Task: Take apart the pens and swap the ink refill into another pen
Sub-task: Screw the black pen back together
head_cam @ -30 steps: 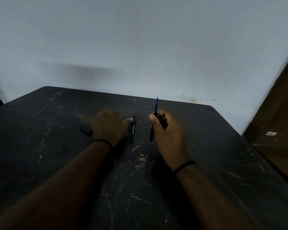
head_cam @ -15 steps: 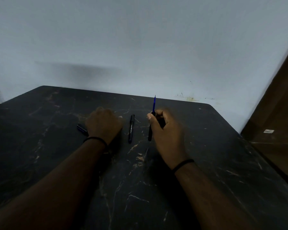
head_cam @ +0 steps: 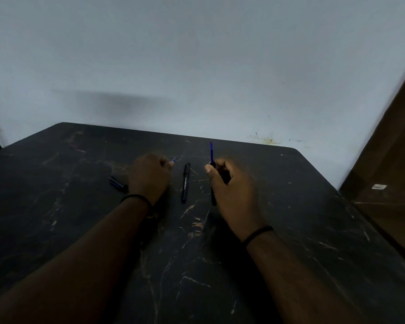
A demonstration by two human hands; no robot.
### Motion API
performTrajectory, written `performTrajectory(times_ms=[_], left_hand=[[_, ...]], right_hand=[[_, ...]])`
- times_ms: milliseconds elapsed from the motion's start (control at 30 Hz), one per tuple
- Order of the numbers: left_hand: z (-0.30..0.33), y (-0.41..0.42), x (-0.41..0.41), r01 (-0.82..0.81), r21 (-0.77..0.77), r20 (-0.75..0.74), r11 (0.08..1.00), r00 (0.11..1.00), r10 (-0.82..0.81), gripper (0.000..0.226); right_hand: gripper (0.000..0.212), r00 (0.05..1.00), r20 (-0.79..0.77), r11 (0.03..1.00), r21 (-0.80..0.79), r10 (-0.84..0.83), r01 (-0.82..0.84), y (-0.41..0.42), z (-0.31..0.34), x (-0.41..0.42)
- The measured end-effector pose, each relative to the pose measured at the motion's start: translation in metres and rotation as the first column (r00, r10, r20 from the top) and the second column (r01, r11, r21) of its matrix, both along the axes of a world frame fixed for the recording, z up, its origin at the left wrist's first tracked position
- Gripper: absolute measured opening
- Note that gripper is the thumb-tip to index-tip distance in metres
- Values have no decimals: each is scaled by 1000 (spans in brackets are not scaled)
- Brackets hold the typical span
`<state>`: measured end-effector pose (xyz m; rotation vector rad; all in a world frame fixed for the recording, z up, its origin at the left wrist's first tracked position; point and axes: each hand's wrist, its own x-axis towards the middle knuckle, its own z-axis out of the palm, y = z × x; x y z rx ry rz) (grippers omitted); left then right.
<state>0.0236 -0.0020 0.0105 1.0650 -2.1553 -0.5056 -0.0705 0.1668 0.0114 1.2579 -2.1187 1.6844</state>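
Note:
A black pen barrel [head_cam: 185, 182] with white lettering lies on the dark marble table [head_cam: 80, 206] between my hands. My right hand [head_cam: 229, 190] is closed around a second black pen [head_cam: 213, 197], held nearly upright, with its blue refill [head_cam: 211, 152] sticking out of the top. My left hand [head_cam: 150, 175] rests on the table as a fist, and a small blue tip [head_cam: 172, 160] pokes out past its fingers; what it belongs to is hidden. A dark blue cap-like piece [head_cam: 117, 183] lies just left of my left wrist.
The table's far edge meets a pale wall [head_cam: 197, 66]. A brown wooden panel [head_cam: 393, 160] stands beyond the table's right edge. Both wrists wear thin black bands.
My left hand has let go of the lying pen barrel and drawn left, now showing a blue tip at its fingers. My right hand keeps its pen upright, barely moved.

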Motion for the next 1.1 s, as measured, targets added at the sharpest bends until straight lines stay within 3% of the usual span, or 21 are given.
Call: performTrajectory(times_ms=[100,167,300,433,633,1100], left_hand=[[0,1,-4,141,194,-364,971,929,-62,5],[1,4,-6,261,306,-564,916,825,-47,12],[6,9,-5,439,399,-704,805,709,-38,18],[7,12,-5,548,414,-761,727,647,-54,11],[3,8,-7,612,429,-759,664,643,-103,12],[0,11,-8,674,389,-740,628,634,-222,10]], right_hand=[[9,999,-41,999,37,-10,11,-1,-2,-1],[13,998,-66,998,54,-10,13,-2,-2,-3],[13,991,-132,994,111,17,-2,-3,-3,-5],[11,993,-77,983,166,86,-72,-5,-6,-5],[13,992,-85,981,178,89,-72,-4,-5,-3],[15,992,-102,979,199,70,-49,-1,-2,-2]])
